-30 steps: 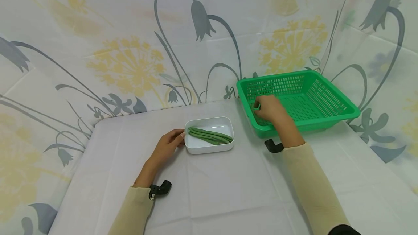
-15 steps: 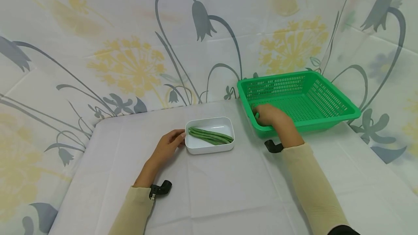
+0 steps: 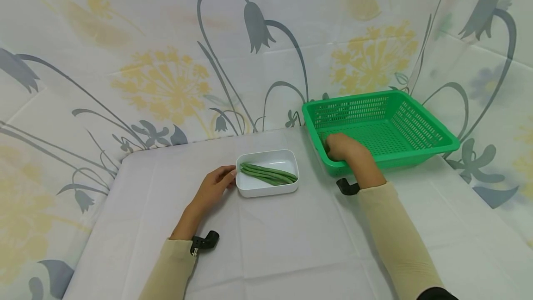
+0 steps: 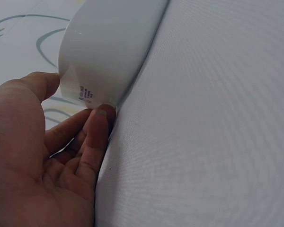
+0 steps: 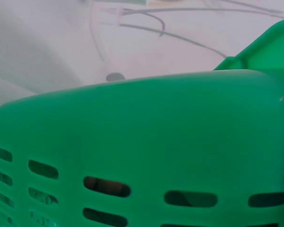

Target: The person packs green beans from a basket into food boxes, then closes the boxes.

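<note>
A white rectangular dish (image 3: 267, 190) stands on the table with several green beans (image 3: 268, 173) lying in it, side by side. My left hand (image 3: 213, 188) rests at the dish's left end. In the left wrist view, the thumb and fingertips of the left hand (image 4: 52, 146) touch the dish's end wall (image 4: 99, 52). Inside the green slotted basket (image 3: 416, 155), close to its near left corner, my right hand (image 3: 347, 148) reaches down. Its fingertips are hidden, and whatever they touch cannot be seen. The right wrist view shows mostly the basket's outer wall (image 5: 146, 127), with a bit of finger behind a slot.
A white cloth covers the table (image 3: 270, 249). Behind it hangs a flower-patterned curtain (image 3: 175, 82), which the basket's far side nearly meets. The basket's raised rim surrounds the right hand. Black wrist mounts (image 3: 205, 240) sit on both wrists.
My right hand has gone lower into the basket's near left corner, and its fingers have dropped out of sight. The left hand, the dish and the beans have stayed where they were.
</note>
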A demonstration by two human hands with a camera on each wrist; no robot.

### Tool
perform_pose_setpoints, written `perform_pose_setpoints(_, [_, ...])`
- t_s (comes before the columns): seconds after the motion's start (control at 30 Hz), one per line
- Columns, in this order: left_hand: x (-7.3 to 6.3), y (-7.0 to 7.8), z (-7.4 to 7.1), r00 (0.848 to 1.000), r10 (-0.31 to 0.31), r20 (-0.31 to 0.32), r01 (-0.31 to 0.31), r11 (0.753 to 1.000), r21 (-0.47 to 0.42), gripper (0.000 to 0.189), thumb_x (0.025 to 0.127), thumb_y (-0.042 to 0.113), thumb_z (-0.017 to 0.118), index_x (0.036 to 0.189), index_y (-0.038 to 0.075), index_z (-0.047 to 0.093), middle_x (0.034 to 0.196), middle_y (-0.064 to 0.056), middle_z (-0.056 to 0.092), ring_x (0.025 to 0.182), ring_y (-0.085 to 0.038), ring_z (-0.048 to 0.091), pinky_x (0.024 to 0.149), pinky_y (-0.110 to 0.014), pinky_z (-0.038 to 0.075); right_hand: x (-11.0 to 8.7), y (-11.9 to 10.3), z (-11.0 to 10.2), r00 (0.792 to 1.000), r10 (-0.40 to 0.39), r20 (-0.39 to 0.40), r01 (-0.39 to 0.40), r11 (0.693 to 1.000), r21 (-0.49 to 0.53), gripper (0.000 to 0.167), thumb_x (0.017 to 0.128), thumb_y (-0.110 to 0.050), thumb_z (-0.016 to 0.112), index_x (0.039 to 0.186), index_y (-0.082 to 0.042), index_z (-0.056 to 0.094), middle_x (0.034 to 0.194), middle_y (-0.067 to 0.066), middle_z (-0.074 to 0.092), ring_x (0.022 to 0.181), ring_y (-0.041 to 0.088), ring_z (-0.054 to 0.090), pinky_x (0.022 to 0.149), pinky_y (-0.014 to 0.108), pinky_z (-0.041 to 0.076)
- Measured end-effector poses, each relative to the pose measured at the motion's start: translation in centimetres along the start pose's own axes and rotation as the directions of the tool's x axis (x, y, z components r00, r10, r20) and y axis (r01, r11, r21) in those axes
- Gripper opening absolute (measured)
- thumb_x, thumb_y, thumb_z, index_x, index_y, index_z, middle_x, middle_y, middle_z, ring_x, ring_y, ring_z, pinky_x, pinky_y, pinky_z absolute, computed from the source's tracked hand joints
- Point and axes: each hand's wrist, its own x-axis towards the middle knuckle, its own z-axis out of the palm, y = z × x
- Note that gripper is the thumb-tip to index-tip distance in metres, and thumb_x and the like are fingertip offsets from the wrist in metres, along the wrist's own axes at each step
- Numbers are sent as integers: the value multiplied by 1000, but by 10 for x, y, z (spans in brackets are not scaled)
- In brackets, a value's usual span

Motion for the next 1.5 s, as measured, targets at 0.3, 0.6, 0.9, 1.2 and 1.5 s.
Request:
perform_pose_setpoints(0.3, [0, -1, -1, 1000, 1, -1, -1, 1000, 2, 43, 113, 30, 55, 145, 1, 61, 119, -15, 74, 106, -25, 70, 90, -31, 57, 0, 0, -2, 994, 7, -110, 0, 998, 67, 45, 88, 13, 50, 55, -17, 40, 58, -4, 21, 58, 12, 17, 53, 27, 23])
perform_pose_setpoints(0.6, [2, -2, -1, 1000, 0, -1, 0, 1000, -3, 43, 113, 30, 55, 145, 1, 61, 120, -15, 74, 105, -23, 70, 89, -30, 57, -3, 1, -2, 953, 86, -291, -53, 991, 119, 26, 93, 5, 57, 107, 9, 78, 105, 26, 75, 91, 39, 69, 75, 48, 59])
perform_pose_setpoints(0.9, [1, 0, -1, 1000, 1, -4, -1, 1000, 2, 44, 113, 31, 55, 145, 2, 61, 118, -14, 74, 105, -23, 69, 90, -32, 57, -6, 0, -2, 911, 167, -378, -104, 978, 180, 14, 85, 4, 58, 83, 3, 72, 73, 12, 65, 62, 21, 50, 53, 33, 44])
perform_pose_setpoints(1.2, [1, 1, -1, 1000, -9, -3, 9, 1000, 0, 44, 113, 31, 55, 145, 2, 61, 120, -14, 74, 106, -24, 70, 91, -32, 56, -14, -6, -5, 871, 185, -455, -99, 973, 207, 28, 84, 1, 58, 108, 10, 69, 108, 30, 69, 83, 36, 61, 67, 47, 54])
perform_pose_setpoints(1.5, [0, 1, -1, 1000, 1, 4, -1, 1000, -6, 43, 113, 30, 55, 145, 1, 60, 120, -15, 74, 106, -25, 70, 90, -31, 57, -29, -19, -12, 849, 146, -508, -19, 969, 246, 27, 91, -3, 61, 114, 10, 68, 107, 29, 69, 89, 42, 65, 72, 51, 54])
